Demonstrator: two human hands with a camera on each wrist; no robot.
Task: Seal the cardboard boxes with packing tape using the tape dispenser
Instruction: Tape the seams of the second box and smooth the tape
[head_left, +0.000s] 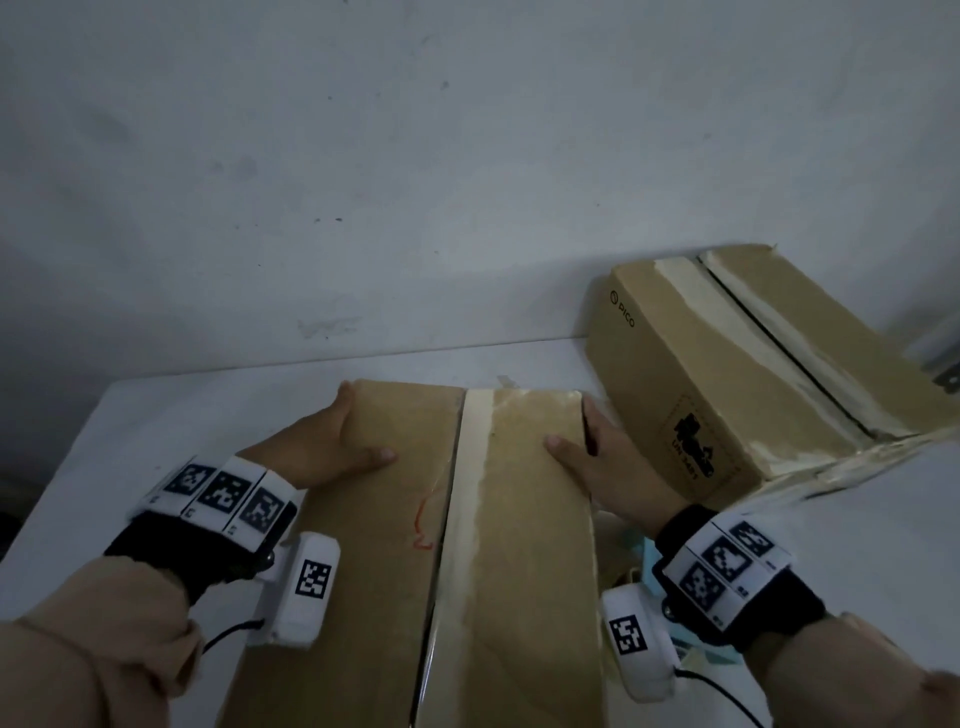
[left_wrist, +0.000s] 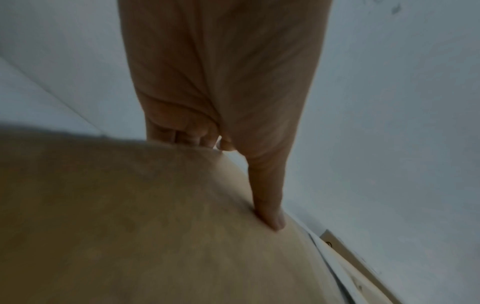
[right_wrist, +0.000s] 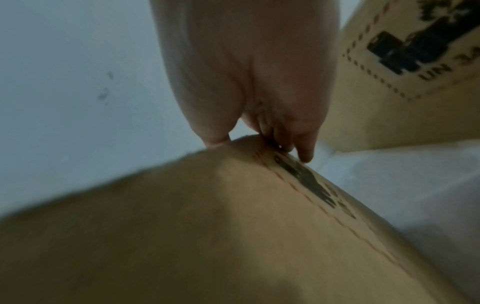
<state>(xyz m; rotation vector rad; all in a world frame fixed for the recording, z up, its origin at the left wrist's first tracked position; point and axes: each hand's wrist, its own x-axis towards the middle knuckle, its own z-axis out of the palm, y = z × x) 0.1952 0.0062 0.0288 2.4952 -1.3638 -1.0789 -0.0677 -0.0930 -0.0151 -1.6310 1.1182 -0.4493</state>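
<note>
A brown cardboard box lies in front of me on the white table, its flaps closed with a pale strip of old tape along the centre seam. My left hand grips the box's left edge, thumb on top and fingers down the side; the left wrist view shows the left hand with its thumb pressed on the box. On the opposite edge my right hand holds the same way, and the right wrist view shows the right hand pinching the box. No tape dispenser is in view.
A second cardboard box sits tilted at the back right, close to my right hand, its top seam gaping between torn tape remains. Its printed side rises just beyond my right fingers. A grey wall backs the table. Something pale blue lies under my right wrist.
</note>
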